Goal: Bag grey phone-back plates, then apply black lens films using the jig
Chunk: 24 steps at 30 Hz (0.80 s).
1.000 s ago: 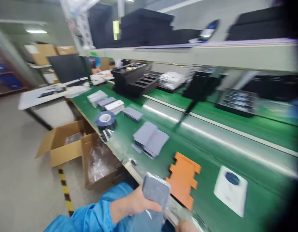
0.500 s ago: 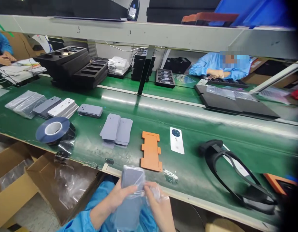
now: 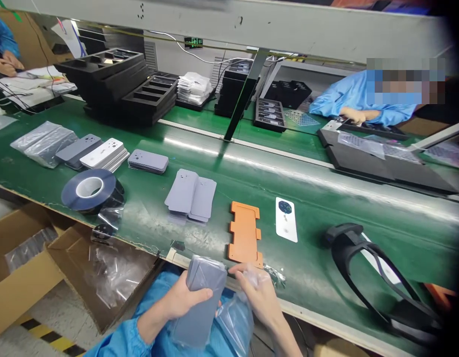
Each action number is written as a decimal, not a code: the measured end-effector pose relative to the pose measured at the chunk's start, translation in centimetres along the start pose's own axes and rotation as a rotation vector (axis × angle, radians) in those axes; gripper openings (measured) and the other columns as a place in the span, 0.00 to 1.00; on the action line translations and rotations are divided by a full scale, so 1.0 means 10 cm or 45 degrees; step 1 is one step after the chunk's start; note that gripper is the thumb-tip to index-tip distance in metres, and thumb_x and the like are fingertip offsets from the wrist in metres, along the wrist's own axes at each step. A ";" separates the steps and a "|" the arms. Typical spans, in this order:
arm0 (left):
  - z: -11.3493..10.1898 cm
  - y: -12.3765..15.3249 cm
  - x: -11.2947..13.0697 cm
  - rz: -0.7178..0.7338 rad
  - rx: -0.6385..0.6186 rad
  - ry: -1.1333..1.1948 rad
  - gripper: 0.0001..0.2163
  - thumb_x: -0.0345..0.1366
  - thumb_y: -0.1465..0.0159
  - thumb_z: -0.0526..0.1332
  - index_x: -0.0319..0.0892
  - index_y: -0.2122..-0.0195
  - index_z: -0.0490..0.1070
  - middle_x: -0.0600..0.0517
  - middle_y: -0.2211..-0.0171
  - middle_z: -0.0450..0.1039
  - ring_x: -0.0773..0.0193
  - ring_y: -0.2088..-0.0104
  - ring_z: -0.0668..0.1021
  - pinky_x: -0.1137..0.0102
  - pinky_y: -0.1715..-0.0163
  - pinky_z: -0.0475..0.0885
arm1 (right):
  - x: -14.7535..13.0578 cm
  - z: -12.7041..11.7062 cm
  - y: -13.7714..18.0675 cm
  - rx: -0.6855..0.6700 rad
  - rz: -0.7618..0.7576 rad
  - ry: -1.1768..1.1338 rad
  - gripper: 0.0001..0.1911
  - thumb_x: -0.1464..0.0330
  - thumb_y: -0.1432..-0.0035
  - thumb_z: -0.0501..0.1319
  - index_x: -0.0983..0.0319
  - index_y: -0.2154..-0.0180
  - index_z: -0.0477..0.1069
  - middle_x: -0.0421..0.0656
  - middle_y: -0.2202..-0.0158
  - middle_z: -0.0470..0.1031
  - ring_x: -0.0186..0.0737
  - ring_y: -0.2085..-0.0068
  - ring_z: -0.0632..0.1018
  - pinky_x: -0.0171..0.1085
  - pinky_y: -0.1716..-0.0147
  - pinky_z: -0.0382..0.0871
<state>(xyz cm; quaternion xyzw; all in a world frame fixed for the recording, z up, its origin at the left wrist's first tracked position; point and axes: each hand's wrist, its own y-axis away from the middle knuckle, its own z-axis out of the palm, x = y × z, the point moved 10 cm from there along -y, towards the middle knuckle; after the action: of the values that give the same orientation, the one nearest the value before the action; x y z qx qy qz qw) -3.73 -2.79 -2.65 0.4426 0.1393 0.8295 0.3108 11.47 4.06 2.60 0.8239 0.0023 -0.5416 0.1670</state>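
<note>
My left hand (image 3: 184,296) grips a thick stack of grey phone back panels (image 3: 201,302), thumb across the top, just off the bench's front edge. Clear film still shows around part of the stack. My right hand (image 3: 257,290) is closed on a clear plastic bag (image 3: 234,320), which hangs crumpled beside the stack. On the bench beyond lies an orange fixture plate (image 3: 244,233). Right of it is a white phone back panel (image 3: 286,220) with a dark round camera area. Two fanned piles of grey panels (image 3: 190,196) lie to the left.
A tape roll (image 3: 90,191) sits by the front edge at left, near white panels (image 3: 104,153) and wrapped packs (image 3: 45,144). A black head strap (image 3: 363,267) lies at right. Cardboard boxes (image 3: 24,282) stand below left. Across the bench a co-worker (image 3: 363,106) sits beyond black trays (image 3: 270,115).
My right hand has drawn the plastic bag away from the stack to the right, so the bag now hangs beside it. The view has shifted slightly downward and left.
</note>
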 end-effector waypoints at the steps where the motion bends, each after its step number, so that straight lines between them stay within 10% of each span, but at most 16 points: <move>1: 0.01 0.00 0.01 0.004 -0.017 -0.025 0.28 0.48 0.50 0.76 0.38 0.55 0.69 0.45 0.69 0.82 0.58 0.72 0.82 0.64 0.70 0.77 | -0.06 0.06 -0.04 -0.050 0.015 0.055 0.16 0.55 0.42 0.63 0.60 0.69 0.78 0.41 0.75 0.76 0.41 0.73 0.74 0.37 0.71 0.66; 12: -0.13 -0.02 -0.10 -0.094 0.032 -0.032 0.34 0.50 0.51 0.76 0.41 0.49 0.65 0.47 0.69 0.82 0.58 0.73 0.82 0.65 0.71 0.77 | -0.22 0.36 -0.20 -0.504 -0.039 0.135 0.12 0.59 0.38 0.63 0.61 0.69 0.73 0.37 0.75 0.73 0.37 0.73 0.72 0.33 0.72 0.63; 24: -0.15 -0.04 0.02 -0.041 -0.002 0.097 0.32 0.46 0.48 0.75 0.42 0.48 0.63 0.46 0.69 0.81 0.58 0.72 0.82 0.63 0.67 0.76 | -0.49 0.16 -0.67 -0.339 -0.020 0.109 0.17 0.56 0.41 0.64 0.63 0.72 0.77 0.41 0.75 0.75 0.40 0.71 0.73 0.36 0.70 0.65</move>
<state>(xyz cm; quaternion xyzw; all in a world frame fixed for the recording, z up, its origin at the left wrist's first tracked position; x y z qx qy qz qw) -4.89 -2.31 -3.55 0.4081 0.1575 0.8408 0.3191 6.83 10.86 4.56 0.8168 0.0876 -0.5021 0.2704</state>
